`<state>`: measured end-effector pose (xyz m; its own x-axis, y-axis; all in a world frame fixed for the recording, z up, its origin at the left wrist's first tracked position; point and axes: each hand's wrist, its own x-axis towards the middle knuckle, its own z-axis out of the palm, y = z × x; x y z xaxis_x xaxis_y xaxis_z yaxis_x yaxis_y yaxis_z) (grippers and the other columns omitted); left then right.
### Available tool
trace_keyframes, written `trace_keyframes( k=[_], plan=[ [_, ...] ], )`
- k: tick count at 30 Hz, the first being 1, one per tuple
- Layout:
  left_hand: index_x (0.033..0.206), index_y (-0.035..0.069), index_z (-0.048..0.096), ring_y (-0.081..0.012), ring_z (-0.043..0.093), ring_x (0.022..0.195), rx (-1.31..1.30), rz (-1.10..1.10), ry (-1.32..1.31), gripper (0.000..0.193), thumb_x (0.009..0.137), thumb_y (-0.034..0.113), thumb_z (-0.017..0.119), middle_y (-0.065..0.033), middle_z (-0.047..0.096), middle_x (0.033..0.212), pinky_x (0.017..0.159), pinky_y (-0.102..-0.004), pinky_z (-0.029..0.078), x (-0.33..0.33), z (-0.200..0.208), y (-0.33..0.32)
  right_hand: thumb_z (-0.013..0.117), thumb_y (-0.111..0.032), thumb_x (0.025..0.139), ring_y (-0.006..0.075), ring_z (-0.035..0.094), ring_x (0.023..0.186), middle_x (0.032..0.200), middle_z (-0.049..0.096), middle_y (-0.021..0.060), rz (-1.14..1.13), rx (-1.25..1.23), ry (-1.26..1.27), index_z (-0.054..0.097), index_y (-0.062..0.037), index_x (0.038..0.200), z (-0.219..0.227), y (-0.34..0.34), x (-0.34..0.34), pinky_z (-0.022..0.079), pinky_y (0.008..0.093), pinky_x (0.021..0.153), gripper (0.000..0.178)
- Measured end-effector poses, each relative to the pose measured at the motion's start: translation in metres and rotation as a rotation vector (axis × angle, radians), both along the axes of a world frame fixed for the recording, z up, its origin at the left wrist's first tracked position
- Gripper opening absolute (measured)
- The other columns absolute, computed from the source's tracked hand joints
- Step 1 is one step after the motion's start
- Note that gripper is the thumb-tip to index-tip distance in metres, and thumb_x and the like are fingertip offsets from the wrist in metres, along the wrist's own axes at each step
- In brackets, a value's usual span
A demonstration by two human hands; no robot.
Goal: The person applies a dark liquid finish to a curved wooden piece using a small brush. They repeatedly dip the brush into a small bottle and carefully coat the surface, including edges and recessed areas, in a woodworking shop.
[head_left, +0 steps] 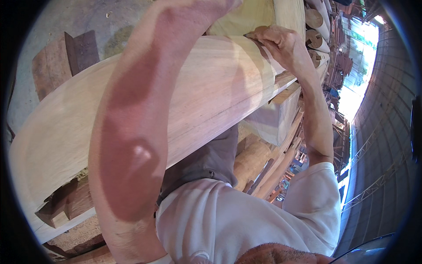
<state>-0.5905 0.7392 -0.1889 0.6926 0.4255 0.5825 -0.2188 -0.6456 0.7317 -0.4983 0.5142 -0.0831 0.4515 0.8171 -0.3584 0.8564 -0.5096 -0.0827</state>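
The right hand (279,44) has its thumb and fingers pinched around a slim pencil-like tool (249,35), too small to identify surely, its tip pointing left at the upper edge of the long, curved, pale timber (198,83). That timber runs from beneath this hand down to the lower left, with a yellowish panel (244,17) just above and left of the fingers. The left forearm (132,110) reaches over the timber, left of the right hand; the left hand lies beyond the upper border, so I cannot tell whether it grips or presses anything. For fine work at this edge, a low pinch close to the tip should give the best control, with the side of the hand rested on solid wood and pressure light and even. The tip is best held at one constant angle to the edge. Shadow darkens the timber just below and left of the hand, so shifting the arm to light the contact would probably help accuracy.
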Motion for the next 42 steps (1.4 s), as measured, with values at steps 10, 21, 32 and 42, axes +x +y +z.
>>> trace_keyframes(
  k=[10,21,32,42],
  plan=[
    [0.115,0.002,0.06,-0.0428,0.068,0.101,0.013,-0.021,0.038,0.034,0.085,0.008,0.076,-0.0198,0.067,0.101,0.086,-0.0526,0.055,-0.001,0.001,0.002,0.072,-0.005,0.094,0.0371,0.074,0.085,0.094,0.075,0.017,0.081,-0.024,-0.037,0.078,0.0004,0.103,-0.004,0.0,0.009,0.058,0.0435,0.078,0.012],
    [0.118,0.002,0.06,-0.0415,0.069,0.106,-0.024,-0.054,0.103,0.037,0.085,0.01,0.077,-0.0198,0.068,0.106,0.09,-0.0518,0.055,-0.015,0.015,0.001,0.071,-0.006,0.098,0.0336,0.075,0.093,0.104,0.077,0.0121,0.121,-0.114,-0.049,0.079,-0.0073,0.118,-0.007,-0.003,0.014,0.06,0.0421,0.083,0.021],
    [0.116,0.002,0.06,-0.0416,0.068,0.109,-0.032,-0.059,0.148,0.034,0.086,0.009,0.076,-0.0204,0.068,0.108,0.093,-0.0527,0.054,-0.018,0.017,0.001,0.067,-0.007,0.101,0.0336,0.074,0.093,0.106,0.075,0.0127,0.111,-0.199,-0.045,0.078,-0.0103,0.124,-0.003,0.006,0.007,0.059,0.0427,0.085,0.026],
    [0.116,0.0,0.06,-0.0422,0.068,0.111,-0.042,-0.088,0.182,0.033,0.087,0.006,0.074,-0.0217,0.068,0.11,0.095,-0.0524,0.054,-0.021,0.022,-0.001,0.067,-0.008,0.101,0.0341,0.074,0.096,0.109,0.076,0.0134,0.113,-0.213,-0.046,0.078,-0.0106,0.126,-0.004,-0.003,0.006,0.059,0.0419,0.087,0.027]
  ],
)
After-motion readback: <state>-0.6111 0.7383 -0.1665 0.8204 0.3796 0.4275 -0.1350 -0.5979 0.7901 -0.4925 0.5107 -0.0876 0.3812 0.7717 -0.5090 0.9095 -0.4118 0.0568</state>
